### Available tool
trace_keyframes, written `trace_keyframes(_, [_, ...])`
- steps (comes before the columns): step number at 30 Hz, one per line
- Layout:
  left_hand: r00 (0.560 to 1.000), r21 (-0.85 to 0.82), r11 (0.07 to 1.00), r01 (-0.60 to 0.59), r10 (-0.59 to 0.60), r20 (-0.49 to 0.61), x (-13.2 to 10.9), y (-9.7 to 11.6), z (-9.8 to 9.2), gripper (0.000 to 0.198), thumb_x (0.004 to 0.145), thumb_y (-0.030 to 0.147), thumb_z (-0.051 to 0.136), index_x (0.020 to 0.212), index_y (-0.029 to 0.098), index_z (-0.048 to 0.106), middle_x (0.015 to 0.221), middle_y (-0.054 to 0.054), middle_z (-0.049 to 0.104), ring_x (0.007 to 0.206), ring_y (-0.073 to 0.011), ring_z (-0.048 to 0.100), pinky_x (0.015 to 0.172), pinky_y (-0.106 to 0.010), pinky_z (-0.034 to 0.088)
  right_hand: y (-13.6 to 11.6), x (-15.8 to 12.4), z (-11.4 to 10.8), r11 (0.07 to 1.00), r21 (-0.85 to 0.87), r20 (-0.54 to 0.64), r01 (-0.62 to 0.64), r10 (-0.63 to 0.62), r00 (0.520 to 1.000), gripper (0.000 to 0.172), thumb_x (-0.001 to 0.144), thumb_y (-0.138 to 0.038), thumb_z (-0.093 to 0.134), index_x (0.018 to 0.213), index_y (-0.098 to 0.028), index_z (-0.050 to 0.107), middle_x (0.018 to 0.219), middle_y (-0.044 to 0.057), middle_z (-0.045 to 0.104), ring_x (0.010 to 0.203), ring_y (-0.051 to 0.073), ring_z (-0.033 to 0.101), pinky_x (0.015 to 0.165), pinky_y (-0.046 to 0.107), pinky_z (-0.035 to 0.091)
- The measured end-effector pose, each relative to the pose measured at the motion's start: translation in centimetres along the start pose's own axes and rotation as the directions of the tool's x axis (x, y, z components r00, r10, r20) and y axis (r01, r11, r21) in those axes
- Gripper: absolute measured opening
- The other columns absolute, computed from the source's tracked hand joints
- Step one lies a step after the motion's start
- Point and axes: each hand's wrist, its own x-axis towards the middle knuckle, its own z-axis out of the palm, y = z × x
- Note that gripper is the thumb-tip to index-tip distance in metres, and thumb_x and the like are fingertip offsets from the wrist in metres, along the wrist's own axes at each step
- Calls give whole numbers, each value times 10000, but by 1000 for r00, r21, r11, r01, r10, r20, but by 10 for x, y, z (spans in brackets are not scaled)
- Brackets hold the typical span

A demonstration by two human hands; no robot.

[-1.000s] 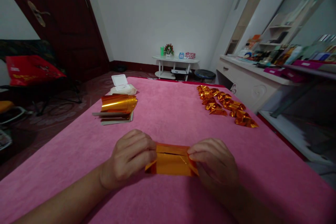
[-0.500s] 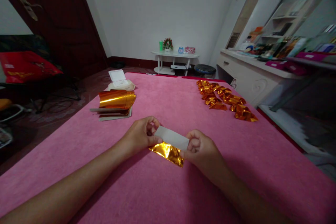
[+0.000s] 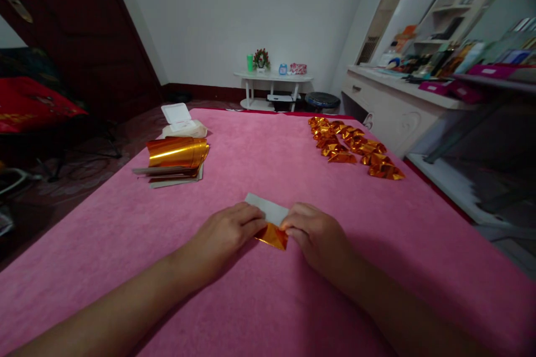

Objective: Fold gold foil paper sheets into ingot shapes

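Note:
A sheet of gold foil paper [image 3: 273,236] lies partly folded on the pink cloth in front of me. Its far part shows the pale grey back, and its near flap shows shiny gold. My left hand [image 3: 230,234] presses its closed fingers on the paper's left end, along the fold. At the right end, my right hand [image 3: 316,233] pinches the paper between thumb and fingers. Parts of both ends are hidden under the fingers. Beyond my left hand sits a stack of gold foil sheets [image 3: 178,152], curled on top.
Several folded gold foil pieces [image 3: 352,142] stand in rows at the far right of the pink cloth [image 3: 247,150]. An opened white pack [image 3: 184,125] lies at the far left. Past the far edge are a small white table [image 3: 274,79] and a dark round stool [image 3: 322,101].
The paper has gone down lower, toward the cloth, and its gold flap looks flatter. My left fingers have moved from pinching its edge to pressing over it. The view has shifted slightly.

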Motion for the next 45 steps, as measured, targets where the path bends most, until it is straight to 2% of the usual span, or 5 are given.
trace_keyframes(6, [998, 29, 999, 37, -39, 54, -9, 14, -5, 278, 885, 189, 464, 1141, 155, 568, 1077, -96, 625, 902, -194, 611, 748, -332, 543, 7, 1, -11, 990, 142, 126, -16, -2, 992, 297, 741, 1, 465, 743, -204, 680, 795, 0, 579, 767, 124, 539, 658, 227, 402])
trace_keyframes(14, [942, 198, 924, -328, 335, -4, 6, -27, -9, 241, 896, 156, 452, 1078, 140, 610, 1039, -85, 687, 1052, -217, 600, 937, -421, 481, 5, -8, -2, 990, 134, 9, 53, -54, 998, 323, 747, 4, 477, 866, -200, 698, 810, 17, 563, 775, 130, 520, 652, 236, 389])
trace_keyframes(20, [961, 168, 947, -272, 278, -9, 5, -13, -11, 249, 915, 183, 431, 1078, 134, 611, 1084, -100, 665, 1070, -210, 583, 974, -429, 448, -2, -8, -3, 997, 34, 48, 63, -64, 997, 298, 751, -3, 468, 818, -194, 686, 793, 19, 556, 783, 138, 510, 685, 249, 382])
trace_keyframes(32, [996, -22, 998, -66, 68, 65, 1, 5, -5, 269, 898, 202, 446, 1116, 229, 601, 1025, -57, 625, 922, -177, 597, 775, -327, 525, 7, 30, -7, 940, 139, 224, -312, 277, 934, 146, 690, -173, 558, 674, -212, 698, 567, -26, 594, 508, 90, 493, 443, 202, 262])
trace_keyframes(45, [994, 26, 994, -105, 106, -33, -1, 1, 7, 240, 905, 220, 447, 1055, 190, 632, 957, -64, 658, 861, -162, 617, 748, -306, 530, 24, 28, 6, 890, 307, 205, -337, 284, 937, 59, 652, -184, 592, 710, -193, 589, 555, -56, 542, 476, 70, 455, 426, 180, 251])
